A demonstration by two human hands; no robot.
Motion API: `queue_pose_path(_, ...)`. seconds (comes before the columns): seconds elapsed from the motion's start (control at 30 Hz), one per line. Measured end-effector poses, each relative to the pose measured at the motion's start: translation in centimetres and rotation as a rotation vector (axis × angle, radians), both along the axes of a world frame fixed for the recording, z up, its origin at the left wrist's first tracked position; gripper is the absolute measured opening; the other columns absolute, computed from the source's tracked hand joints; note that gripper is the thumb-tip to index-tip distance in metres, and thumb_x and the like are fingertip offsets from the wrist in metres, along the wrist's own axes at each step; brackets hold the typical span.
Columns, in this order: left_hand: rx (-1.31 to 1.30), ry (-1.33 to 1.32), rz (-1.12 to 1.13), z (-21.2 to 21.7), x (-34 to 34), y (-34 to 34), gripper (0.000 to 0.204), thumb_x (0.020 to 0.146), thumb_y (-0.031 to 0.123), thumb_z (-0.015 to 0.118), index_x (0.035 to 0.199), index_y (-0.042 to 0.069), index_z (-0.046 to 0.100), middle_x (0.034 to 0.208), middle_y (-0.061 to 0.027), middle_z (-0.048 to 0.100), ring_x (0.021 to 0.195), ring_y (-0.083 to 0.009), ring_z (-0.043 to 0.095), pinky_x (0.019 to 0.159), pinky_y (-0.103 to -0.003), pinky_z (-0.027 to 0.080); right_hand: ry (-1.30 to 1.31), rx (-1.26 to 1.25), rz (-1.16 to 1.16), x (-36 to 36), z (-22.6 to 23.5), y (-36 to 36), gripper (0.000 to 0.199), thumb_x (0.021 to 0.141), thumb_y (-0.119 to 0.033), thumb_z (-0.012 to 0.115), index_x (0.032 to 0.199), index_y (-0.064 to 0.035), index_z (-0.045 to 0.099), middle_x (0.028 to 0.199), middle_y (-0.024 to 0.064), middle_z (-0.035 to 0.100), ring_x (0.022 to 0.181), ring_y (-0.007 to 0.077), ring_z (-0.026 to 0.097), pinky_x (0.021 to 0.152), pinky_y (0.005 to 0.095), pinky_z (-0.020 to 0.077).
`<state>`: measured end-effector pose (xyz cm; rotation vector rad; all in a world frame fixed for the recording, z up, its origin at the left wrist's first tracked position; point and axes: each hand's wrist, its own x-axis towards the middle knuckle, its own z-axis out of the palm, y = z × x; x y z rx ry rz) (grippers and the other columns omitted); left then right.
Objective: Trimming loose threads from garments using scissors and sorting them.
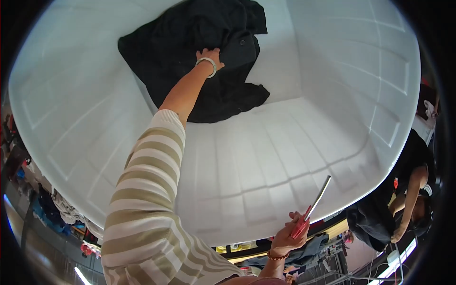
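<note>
A black buttoned garment (190,33) lies spread on the white inside of a large box-like enclosure. My left hand (210,58), with a pale bangle at the wrist, rests on the garment, its fingers apart and touching the cloth. The fingertips are partly hidden. Low on the right, beyond the enclosure's near rim, my right hand (289,236) wears a beaded bracelet. It is closed around a red-handled tool (300,227) with a long, slim metal part pointing up and to the right; its exact kind cannot be made out.
Tall white walls with ribbed panels, such as the right wall (351,61), surround the garment. At the right, outside the rim, another person (413,185) bends over dark cloth (370,223). Piled clothes (52,209) show outside at the lower left. Cables run at the lower right.
</note>
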<state>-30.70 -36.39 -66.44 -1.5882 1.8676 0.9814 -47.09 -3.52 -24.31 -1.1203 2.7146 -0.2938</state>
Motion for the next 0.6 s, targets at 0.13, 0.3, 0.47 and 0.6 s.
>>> queue_pose_path(0.13, 0.032, 0.324, 0.064, -1.5, 3.1, 4.9, 0.061, 0.084, 0.042, 0.063, 0.129, 0.003, 0.051, 0.129, -0.0193, 0.054, 0.119, -0.0336, 0.051, 0.103, -0.042, 0.038, 0.025, 0.067, 0.103, -0.5, 0.3, -1.0, 0.012, 0.088, -0.008, 0.052, 0.088, 0.0005, 0.06, 0.074, 0.0105, 0.061, 0.06, 0.0242, 0.058, 0.056, 0.0332, 0.046)
queue_pose_path(0.3, 0.252, 0.902, 0.438, 8.1, 3.1, 14.3, 0.033, 0.083, 0.026, 0.07, 0.099, -0.002, 0.064, 0.089, -0.0103, 0.067, 0.081, -0.0162, 0.06, 0.074, -0.03, 0.049, 0.131, 0.08, 0.212, -0.8, 0.7, -2.2, 0.023, 0.077, -0.012, 0.072, 0.089, -0.0028, 0.055, 0.091, 0.011, 0.054, 0.077, 0.0324, 0.056, 0.062, 0.0394, 0.0459)
queue_pose_path(0.47, 0.297, 1.046, 0.473, 22.7, 5.8, 16.7, 0.028, 0.085, 0.026, 0.07, 0.088, -0.001, 0.061, 0.074, -0.0028, 0.063, 0.07, -0.0068, 0.057, 0.065, -0.025, 0.048, -0.173, 0.078, 0.069, -1.1, 3.4, -3.2, 0.037, 0.087, -0.017, 0.065, 0.119, -0.008, 0.048, 0.076, 0.0174, 0.061, 0.069, 0.0361, 0.063, 0.062, 0.0375, 0.0498)
queue_pose_path(0.6, 0.436, 1.13, 0.552, 33.5, 7.1, 21.0, 0.02, 0.091, 0.022, 0.064, 0.085, 0.003, 0.059, 0.08, 0.0053, 0.058, 0.074, -0.003, 0.051, 0.066, -0.022, 0.045, -0.394, 0.114, 0.368, 0.5, 7.8, 0.7, 0.021, 0.09, -0.017, 0.059, 0.106, -0.0034, 0.057, 0.073, 0.0237, 0.061, 0.072, 0.043, 0.061, 0.061, 0.0414, 0.0488)
